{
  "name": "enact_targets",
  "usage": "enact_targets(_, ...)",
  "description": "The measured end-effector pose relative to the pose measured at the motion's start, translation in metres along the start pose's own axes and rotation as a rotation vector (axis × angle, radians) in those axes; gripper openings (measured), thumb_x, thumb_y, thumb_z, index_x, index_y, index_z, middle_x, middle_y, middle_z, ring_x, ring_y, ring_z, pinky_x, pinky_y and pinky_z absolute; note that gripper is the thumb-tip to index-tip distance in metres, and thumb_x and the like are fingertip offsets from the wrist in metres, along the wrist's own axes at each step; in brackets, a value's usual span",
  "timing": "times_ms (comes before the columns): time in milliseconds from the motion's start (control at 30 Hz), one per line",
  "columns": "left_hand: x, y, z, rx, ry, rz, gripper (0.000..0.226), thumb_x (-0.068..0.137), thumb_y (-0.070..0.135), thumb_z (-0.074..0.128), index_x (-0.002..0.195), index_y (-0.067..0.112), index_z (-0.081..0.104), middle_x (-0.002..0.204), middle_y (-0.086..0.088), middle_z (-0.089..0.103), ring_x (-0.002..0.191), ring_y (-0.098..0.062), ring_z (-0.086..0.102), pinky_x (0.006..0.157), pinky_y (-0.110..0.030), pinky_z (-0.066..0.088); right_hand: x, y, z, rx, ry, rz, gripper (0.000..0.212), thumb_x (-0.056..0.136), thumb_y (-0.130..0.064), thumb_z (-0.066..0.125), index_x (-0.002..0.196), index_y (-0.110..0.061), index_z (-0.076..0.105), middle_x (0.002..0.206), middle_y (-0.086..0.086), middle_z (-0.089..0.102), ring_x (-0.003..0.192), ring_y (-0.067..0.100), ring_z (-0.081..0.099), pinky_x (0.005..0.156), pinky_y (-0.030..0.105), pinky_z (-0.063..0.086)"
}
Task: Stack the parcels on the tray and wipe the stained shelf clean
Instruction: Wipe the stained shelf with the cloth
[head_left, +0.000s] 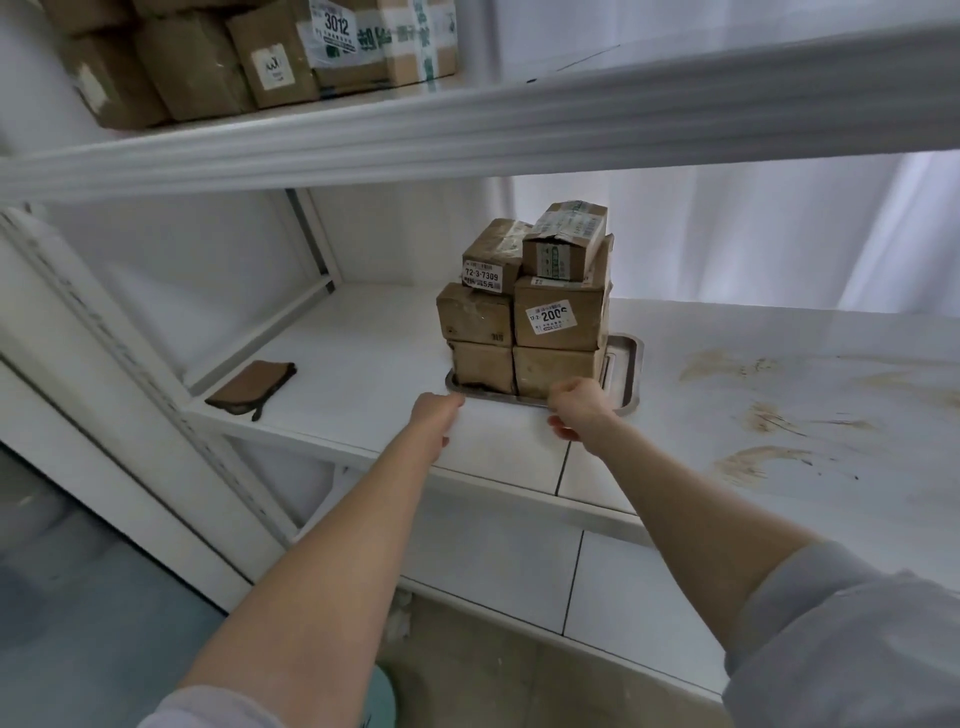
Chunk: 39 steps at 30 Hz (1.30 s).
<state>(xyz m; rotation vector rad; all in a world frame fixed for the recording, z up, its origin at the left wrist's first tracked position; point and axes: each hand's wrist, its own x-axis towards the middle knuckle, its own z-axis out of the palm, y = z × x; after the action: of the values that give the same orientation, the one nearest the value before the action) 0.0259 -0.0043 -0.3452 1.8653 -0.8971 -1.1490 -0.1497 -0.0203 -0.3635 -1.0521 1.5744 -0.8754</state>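
Observation:
Several brown cardboard parcels (524, 312) stand stacked three layers high on a metal tray (626, 374) in the middle of the white shelf (363, 364). My left hand (434, 413) reaches to the tray's front left corner, fingers at its rim. My right hand (574, 408) is curled at the tray's front edge, below the bottom right parcel, and seems to grip the rim. Brown stains (763, 457) streak the shelf to the right of the tray. A folded brown cloth (252, 387) lies on the shelf's left end.
The upper shelf (467, 130) hangs low over the stack and carries more cardboard boxes (249, 57) at its left. A white upright post (130, 389) frames the left side. White curtain fabric hangs behind the shelf. Floor shows below.

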Motion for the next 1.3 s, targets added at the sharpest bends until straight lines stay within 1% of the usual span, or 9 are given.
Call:
enact_targets(167,0.016,-0.007,-0.040,0.063,0.053,0.022,0.040,0.094,0.017,0.052,0.129,-0.001,0.045,0.115,-0.013,0.047,0.096,-0.023,0.046,0.082,-0.033,0.045,-0.005,-0.025,0.052,-0.035,-0.091,-0.030,0.021,0.095,-0.009,0.050,0.110,-0.001,0.063,0.095,0.013,0.060,0.073,0.018,0.057,0.059,0.024,0.051)
enact_targets(267,0.034,-0.009,-0.072,0.072,0.116,0.043,0.010,0.092,0.012,0.054,0.091,0.002,0.055,0.089,-0.011,0.051,0.079,-0.023,0.050,0.085,-0.033,0.047,-0.002,-0.045,0.091,-0.060,-0.162,-0.026,0.022,0.095,-0.008,0.051,0.111,0.003,0.062,0.086,0.012,0.059,0.064,0.016,0.054,0.056,0.024,0.047)
enact_targets(333,0.052,-0.010,-0.096,0.113,0.141,0.065,0.024,0.091,0.009,0.052,0.068,0.012,0.047,0.074,-0.004,0.046,0.068,-0.019,0.048,0.084,-0.031,0.044,0.005,-0.058,0.123,-0.091,-0.210,-0.030,0.022,0.094,-0.007,0.052,0.109,0.004,0.063,0.081,0.012,0.059,0.062,0.017,0.053,0.056,0.025,0.046)
enact_targets(400,0.072,-0.010,-0.125,0.176,0.128,0.105,0.009,0.092,0.010,0.050,0.087,0.011,0.057,0.091,-0.003,0.054,0.090,-0.024,0.054,0.091,-0.030,0.043,0.015,-0.071,0.162,-0.104,-0.249,-0.031,0.019,0.092,-0.004,0.053,0.106,0.003,0.064,0.075,0.011,0.057,0.061,0.018,0.053,0.057,0.026,0.046)
enact_targets(467,0.091,-0.012,-0.148,0.238,0.112,0.127,0.046,0.093,0.014,0.050,0.138,0.010,0.041,0.133,-0.010,0.049,0.122,-0.030,0.048,0.103,-0.034,0.041,0.027,-0.080,0.193,-0.118,-0.254,-0.036,0.020,0.091,-0.004,0.054,0.106,0.004,0.065,0.078,0.012,0.059,0.064,0.020,0.055,0.058,0.027,0.047)
enact_targets(533,0.117,-0.014,-0.176,0.351,0.105,0.137,0.061,0.093,0.016,0.051,0.148,0.008,0.025,0.148,-0.013,0.037,0.133,-0.029,0.040,0.108,-0.034,0.036,0.040,-0.091,0.230,-0.132,-0.268,-0.040,0.020,0.090,-0.005,0.054,0.105,0.002,0.065,0.082,0.012,0.060,0.065,0.019,0.056,0.057,0.026,0.047)
enact_targets(733,0.203,-0.020,-0.252,0.647,0.181,0.144,0.006,0.091,0.011,0.051,0.090,0.005,0.055,0.087,-0.007,0.055,0.084,-0.023,0.055,0.076,-0.031,0.043,0.077,-0.116,0.320,-0.131,-0.293,-0.041,0.017,0.089,-0.006,0.053,0.102,-0.003,0.063,0.091,0.012,0.059,0.070,0.019,0.056,0.053,0.023,0.047)
enact_targets(900,0.266,-0.025,-0.274,0.805,0.154,0.143,0.062,0.092,0.013,0.046,0.148,0.006,0.022,0.144,-0.014,0.041,0.130,-0.032,0.042,0.105,-0.043,0.040,0.108,-0.122,0.359,-0.125,-0.281,-0.013,0.024,0.091,-0.007,0.052,0.111,0.000,0.063,0.094,0.012,0.059,0.076,0.020,0.057,0.055,0.023,0.047)
enact_targets(1300,0.277,-0.013,-0.243,0.984,-0.112,0.215,0.026,0.071,0.006,0.066,0.097,0.000,0.067,0.105,-0.016,0.066,0.094,-0.027,0.065,0.076,-0.032,0.052,0.126,-0.101,0.324,-0.046,-0.201,0.071,0.014,0.090,-0.002,0.053,0.078,-0.006,0.059,0.071,0.010,0.058,0.055,0.019,0.057,0.051,0.025,0.053)
